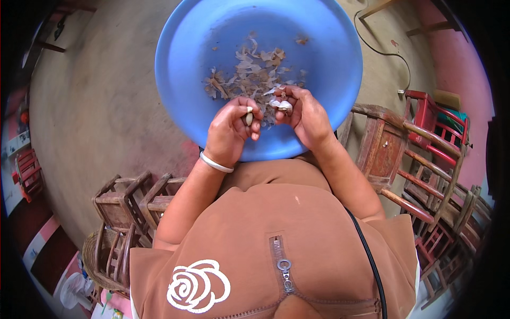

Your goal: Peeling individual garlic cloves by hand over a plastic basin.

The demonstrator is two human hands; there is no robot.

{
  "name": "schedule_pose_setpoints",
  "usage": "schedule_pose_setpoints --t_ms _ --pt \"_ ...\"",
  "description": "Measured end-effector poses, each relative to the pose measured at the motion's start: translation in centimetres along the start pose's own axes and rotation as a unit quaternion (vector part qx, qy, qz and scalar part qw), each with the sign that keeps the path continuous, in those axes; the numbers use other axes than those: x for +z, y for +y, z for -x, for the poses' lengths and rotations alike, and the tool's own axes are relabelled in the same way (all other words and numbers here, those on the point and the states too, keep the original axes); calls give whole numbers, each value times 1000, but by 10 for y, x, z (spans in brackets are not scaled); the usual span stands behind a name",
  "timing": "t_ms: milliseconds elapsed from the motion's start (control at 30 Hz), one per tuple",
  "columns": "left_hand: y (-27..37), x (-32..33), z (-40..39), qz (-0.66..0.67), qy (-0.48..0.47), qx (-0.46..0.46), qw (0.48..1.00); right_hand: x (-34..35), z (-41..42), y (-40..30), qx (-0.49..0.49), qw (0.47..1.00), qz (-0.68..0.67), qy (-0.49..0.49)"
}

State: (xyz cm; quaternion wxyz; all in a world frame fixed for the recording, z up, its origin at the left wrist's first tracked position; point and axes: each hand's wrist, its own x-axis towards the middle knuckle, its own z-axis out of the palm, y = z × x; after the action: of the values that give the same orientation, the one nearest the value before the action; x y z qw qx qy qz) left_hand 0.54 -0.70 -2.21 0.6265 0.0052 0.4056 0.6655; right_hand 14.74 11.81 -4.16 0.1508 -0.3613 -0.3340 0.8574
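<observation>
A wide blue plastic basin [175, 79] lies before me, its near rim close to my lap. Pale, papery garlic skins [255, 69] are scattered over its bottom. My left hand [235, 123], with a pale bracelet at the wrist, holds peeled garlic cloves [249, 116] between curled fingers. In my right hand [305, 113] is a piece of garlic [285, 105] with whitish skin on it, pinched at the fingertips. Both hands hover above the near part of the basin, a short gap between them.
Wooden chairs [382, 147] stand close on my right, with a red chair [424, 119] behind them. Several wooden stools [115, 203] are on my left, beside a woven basket [92, 255]. A white fan [73, 289] is at lower left. A cable [382, 53] runs along the concrete floor [99, 99].
</observation>
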Motion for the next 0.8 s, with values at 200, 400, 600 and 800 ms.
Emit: schedule_pose_setpoints --t_ms 200,400,600,800 --pt "-1 5 -1 -17 1 13 1000 -2 0 1 0 999 -43 -34" --pt "-4 31 3 -462 70 178 866 5 2 -5 41 996 -72 -40" --pt "-10 13 -11 -699 42 324 636 9 6 -3 75 994 -51 -60" --pt "-2 17 -7 -237 67 42 968 -10 -2 3 -31 987 157 -10"
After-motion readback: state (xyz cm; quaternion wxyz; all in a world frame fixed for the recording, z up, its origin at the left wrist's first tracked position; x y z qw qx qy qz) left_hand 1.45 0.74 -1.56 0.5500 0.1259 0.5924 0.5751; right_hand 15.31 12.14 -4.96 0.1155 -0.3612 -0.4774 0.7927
